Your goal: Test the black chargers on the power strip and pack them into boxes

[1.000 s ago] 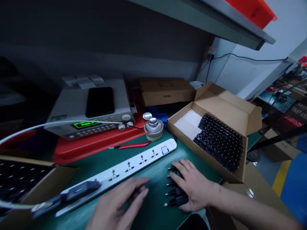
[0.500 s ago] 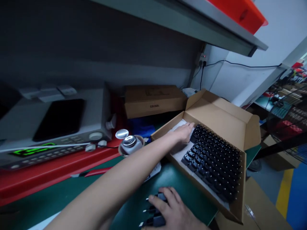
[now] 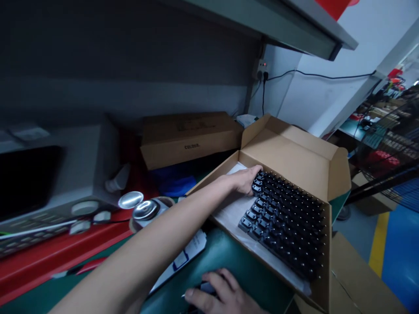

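My left hand (image 3: 244,179) reaches across into an open cardboard box (image 3: 294,144). Its fingers curl on the nearest black power adapters (image 3: 288,222), which stand in tight rows with prongs up. White foam liner (image 3: 231,211) shows where rows are gone. My right hand (image 3: 222,296) lies at the bottom edge on a few black adapters (image 3: 206,288) on the green mat (image 3: 229,253), fingers bent over them.
A white power strip (image 3: 183,257) passes under my left forearm. Behind it stand a metal-capped dispenser (image 3: 145,210), a grey bench instrument (image 3: 49,183) on a red tray (image 3: 49,257), and a closed cardboard box (image 3: 190,139). A shelf (image 3: 294,26) hangs overhead.
My left hand left the mat and reached into the box, then slid onto the adapters' corner. The view swung right. My right hand stayed on the loose adapters.
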`<state>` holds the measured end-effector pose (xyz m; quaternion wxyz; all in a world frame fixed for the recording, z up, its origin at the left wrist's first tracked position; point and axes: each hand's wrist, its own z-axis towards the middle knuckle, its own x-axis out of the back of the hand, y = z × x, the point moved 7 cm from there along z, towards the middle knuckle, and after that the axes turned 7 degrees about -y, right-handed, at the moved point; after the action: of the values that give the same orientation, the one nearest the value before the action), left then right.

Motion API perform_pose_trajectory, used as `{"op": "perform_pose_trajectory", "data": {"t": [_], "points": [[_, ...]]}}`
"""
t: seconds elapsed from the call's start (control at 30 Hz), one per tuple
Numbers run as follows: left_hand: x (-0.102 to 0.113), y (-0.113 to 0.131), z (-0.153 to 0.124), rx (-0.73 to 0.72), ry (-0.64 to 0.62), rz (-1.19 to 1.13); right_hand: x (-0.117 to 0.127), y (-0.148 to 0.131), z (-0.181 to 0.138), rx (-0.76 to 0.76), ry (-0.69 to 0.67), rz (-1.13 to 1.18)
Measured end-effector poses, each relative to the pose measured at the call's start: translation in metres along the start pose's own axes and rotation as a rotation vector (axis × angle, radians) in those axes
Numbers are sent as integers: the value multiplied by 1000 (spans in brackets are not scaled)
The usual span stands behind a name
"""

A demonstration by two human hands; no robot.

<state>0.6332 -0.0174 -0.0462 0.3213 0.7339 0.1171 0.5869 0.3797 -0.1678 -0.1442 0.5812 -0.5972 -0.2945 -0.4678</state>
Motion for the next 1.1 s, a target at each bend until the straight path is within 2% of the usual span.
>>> {"op": "perform_pose_trajectory", "data": {"t": [0.1,0.2,0.27,0.37,0.47,0.57,0.67,0.73,0.83,0.93,1.0,1.1], "points": [[4,0,0,77,34,-21,23,-6,6,85,-72,-6],[22,11,-21,133,174,-26,47,-19,5,295,-136,-38],[37,29,-54,140,324,-38,62,-24,2,378,-169,-38],[43,74,-135,76,507,-48,71,-24,-1,365,-219,0],[13,116,-237,168,557,58,70,-22,-1,315,-243,32],[-52,140,-333,420,440,227,65,-25,-4,327,-317,10],[-125,143,-401,646,337,308,68,-24,-5,352,-340,-49],[-163,136,-424,712,317,301,74,-24,-2,385,-294,-81],[-194,126,-431,608,368,241,86,-33,7,458,-184,-81],[-194,124,-441,551,548,166,105,-54,10,491,-9,-28],[-193,132,-452,575,675,144,111,-64,4,457,99,-4],[-205,144,-471,721,727,112,93,-66,-10,402,94,-59]]}}
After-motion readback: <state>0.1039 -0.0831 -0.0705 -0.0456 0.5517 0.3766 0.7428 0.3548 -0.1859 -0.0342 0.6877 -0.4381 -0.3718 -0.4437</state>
